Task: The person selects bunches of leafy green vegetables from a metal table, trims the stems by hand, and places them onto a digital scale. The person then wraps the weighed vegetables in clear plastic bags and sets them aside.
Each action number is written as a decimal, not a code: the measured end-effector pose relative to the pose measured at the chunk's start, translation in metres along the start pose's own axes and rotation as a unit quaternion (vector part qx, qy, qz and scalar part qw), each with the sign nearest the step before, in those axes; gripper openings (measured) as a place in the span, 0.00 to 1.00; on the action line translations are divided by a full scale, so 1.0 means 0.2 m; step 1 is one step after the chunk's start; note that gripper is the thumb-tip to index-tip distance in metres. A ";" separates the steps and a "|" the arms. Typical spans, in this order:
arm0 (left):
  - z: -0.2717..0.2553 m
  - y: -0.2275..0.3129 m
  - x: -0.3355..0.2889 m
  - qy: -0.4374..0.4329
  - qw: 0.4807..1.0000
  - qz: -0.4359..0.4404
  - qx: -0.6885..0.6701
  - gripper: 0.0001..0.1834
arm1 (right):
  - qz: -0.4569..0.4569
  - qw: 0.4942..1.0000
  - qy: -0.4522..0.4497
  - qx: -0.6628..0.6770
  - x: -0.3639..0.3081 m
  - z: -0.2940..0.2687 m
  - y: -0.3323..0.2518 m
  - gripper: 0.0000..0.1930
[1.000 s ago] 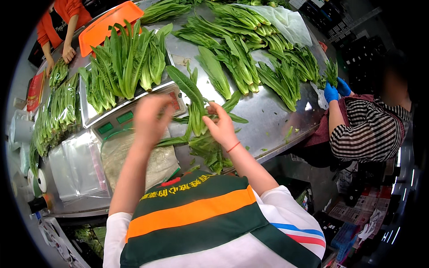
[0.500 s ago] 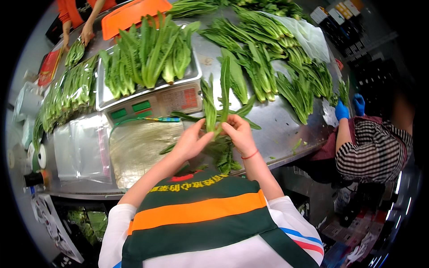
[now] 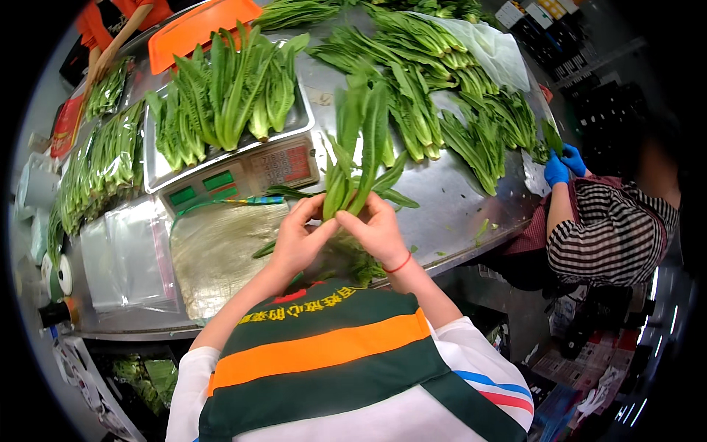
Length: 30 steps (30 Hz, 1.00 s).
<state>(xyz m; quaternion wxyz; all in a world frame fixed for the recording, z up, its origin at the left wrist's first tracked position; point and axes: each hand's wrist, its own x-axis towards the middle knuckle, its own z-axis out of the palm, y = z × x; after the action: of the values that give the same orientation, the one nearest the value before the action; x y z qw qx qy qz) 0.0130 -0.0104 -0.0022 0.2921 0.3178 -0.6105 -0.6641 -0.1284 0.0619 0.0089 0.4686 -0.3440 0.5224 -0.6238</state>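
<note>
Between my two hands a small head of long-leaved green lettuce point(image 3: 340, 184) stands upright, its leaves pointing away from me. My left hand point(image 3: 298, 237) grips the base from the left with fingers and thumb. From the right, my right hand point(image 3: 380, 234), a red string at its wrist, pinches the same base. Loose leaves point(image 3: 398, 180) lie on the metal table point(image 3: 453, 217) just beyond, and darker trimmings point(image 3: 361, 265) are partly hidden beneath my hands. A digital scale point(image 3: 243, 175) sits ahead to the left, bearing a tray of lettuce heads point(image 3: 239, 103).
Bagged lettuce point(image 3: 103, 166), clear plastic bags point(image 3: 121, 258) and a plastic-covered pad point(image 3: 224, 254) lie left. Lettuce piles point(image 3: 420, 110) cover the far right. An orange tray point(image 3: 199, 33) is behind the scale. One co-worker wears blue gloves point(image 3: 557, 171); another's hands point(image 3: 99, 62) are far left.
My hands have closed together round the lettuce base, and its leaves, spread apart before, now stand bunched. The co-worker's gloved hands have come together. The whole view has shifted slightly.
</note>
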 end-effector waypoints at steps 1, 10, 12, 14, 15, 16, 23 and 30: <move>0.00 -0.01 0.00 -0.007 1.000 -0.008 -0.020 0.19 | -0.005 1.000 0.004 0.012 0.00 0.00 0.00 0.15; 0.00 -0.02 -0.03 -0.008 0.980 -0.105 -0.171 0.20 | 0.002 0.998 0.052 0.033 -0.03 0.04 0.00 0.10; 0.00 -0.01 -0.03 -0.007 0.978 -0.113 -0.176 0.19 | 0.015 0.998 0.057 0.035 -0.03 0.03 0.02 0.09; 0.00 -0.01 -0.03 -0.003 0.975 -0.115 -0.191 0.19 | 0.029 0.998 0.055 0.030 -0.03 0.03 0.03 0.09; 0.00 -0.01 -0.03 0.000 0.972 -0.115 -0.205 0.19 | 0.035 0.998 0.050 0.025 -0.03 0.02 0.02 0.10; 0.00 -0.02 -0.03 0.003 0.969 -0.114 -0.218 0.19 | 0.042 0.998 0.045 0.019 -0.03 0.02 0.02 0.11; 0.00 -0.06 -0.03 0.002 0.968 -0.101 -0.229 0.19 | 0.036 0.997 0.044 0.042 -0.02 0.02 0.03 0.10; 0.00 -0.08 -0.01 0.052 0.982 -0.059 -0.171 0.16 | 0.039 0.962 -0.056 -0.266 -0.03 -0.04 -0.04 0.08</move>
<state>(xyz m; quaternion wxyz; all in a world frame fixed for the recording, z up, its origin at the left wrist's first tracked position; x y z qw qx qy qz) 0.0142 -0.0066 -0.0176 0.3338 0.3330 -0.4521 -0.7571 -0.1357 0.0699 0.0152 0.4127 -0.4702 0.6552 -0.4234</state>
